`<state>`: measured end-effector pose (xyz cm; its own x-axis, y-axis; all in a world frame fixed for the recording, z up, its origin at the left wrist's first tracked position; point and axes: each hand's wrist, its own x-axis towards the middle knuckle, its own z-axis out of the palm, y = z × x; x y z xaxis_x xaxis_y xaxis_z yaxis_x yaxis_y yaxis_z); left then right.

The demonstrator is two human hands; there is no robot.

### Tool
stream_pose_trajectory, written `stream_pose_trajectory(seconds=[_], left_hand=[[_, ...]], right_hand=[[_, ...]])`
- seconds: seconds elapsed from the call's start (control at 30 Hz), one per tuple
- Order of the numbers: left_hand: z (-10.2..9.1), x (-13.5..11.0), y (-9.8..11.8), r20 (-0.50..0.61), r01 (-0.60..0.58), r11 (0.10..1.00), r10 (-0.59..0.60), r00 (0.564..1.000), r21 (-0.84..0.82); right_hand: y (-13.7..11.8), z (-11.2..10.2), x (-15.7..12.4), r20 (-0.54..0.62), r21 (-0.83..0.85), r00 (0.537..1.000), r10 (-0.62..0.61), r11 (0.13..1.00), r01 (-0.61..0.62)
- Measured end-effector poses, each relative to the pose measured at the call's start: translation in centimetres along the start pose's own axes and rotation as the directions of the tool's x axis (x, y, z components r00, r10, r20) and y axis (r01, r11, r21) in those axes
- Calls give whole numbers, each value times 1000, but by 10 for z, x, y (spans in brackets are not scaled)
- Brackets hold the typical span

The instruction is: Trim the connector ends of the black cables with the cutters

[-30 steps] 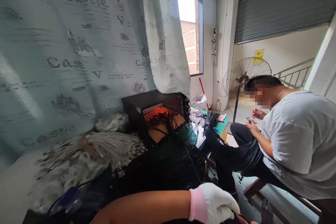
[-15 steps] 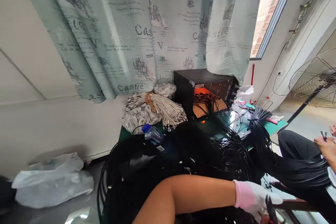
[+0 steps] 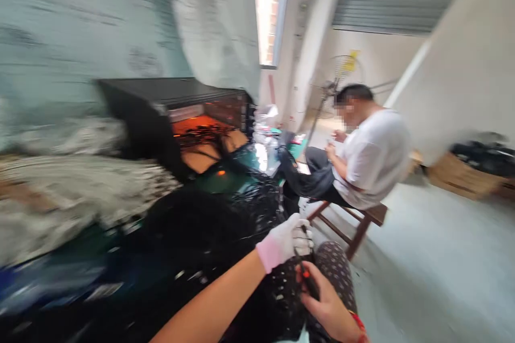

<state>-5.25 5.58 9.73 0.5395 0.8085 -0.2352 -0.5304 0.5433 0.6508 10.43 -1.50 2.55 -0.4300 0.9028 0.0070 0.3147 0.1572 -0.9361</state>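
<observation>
My left hand (image 3: 290, 241), in a white glove with a pink cuff, has its fingers curled closed over my lap. A thin dark piece shows at its fingers, too blurred to tell whether it is a cable or the tip of a tool. Just below it, my bare right hand (image 3: 328, 300) is wrapped around pliers (image 3: 309, 283) with black and red handles, pointing up toward the glove. Left of both hands, a large heap of black cables (image 3: 201, 220) covers the table.
A black box oven (image 3: 140, 118) glows orange inside, with dark cables in its opening. Bundled white cords (image 3: 88, 182) lie at left. A co-worker (image 3: 374, 155) sits on a wooden bench (image 3: 362, 230) at right. Behind are a fan (image 3: 336, 72) and a cardboard box (image 3: 458, 177).
The view has swung right, bringing the seated co-worker fully into sight and smearing the picture. Both my hands now show nearer the middle, with the pliers still in the right one.
</observation>
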Motion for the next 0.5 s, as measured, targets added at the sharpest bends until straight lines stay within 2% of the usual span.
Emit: stream_pose_trajectory(seconds=[0.1, 0.2, 0.3, 0.4, 0.5], left_hand=[[-9, 7, -3, 4, 17, 998, -17, 1000, 67], [-17, 10, -8, -183, -107, 945, 169, 968, 308], [-21, 10, -14, -243, -109, 882, 242, 939, 458], [-21, 9, -23, -281, -112, 886, 259, 924, 450], [-19, 10, -33, -345, -119, 909, 270, 899, 400]], right_hand=[[-11, 1, 8, -23, 38, 1000, -1, 999, 2], [-15, -1, 7, -40, 95, 999, 12, 995, -8], [-5, 1, -2, -78, 115, 996, 41, 993, -32], [15, 2, -14, -163, 133, 984, 72, 990, -50], [34, -6, -26, -278, 209, 952, 129, 975, -72]])
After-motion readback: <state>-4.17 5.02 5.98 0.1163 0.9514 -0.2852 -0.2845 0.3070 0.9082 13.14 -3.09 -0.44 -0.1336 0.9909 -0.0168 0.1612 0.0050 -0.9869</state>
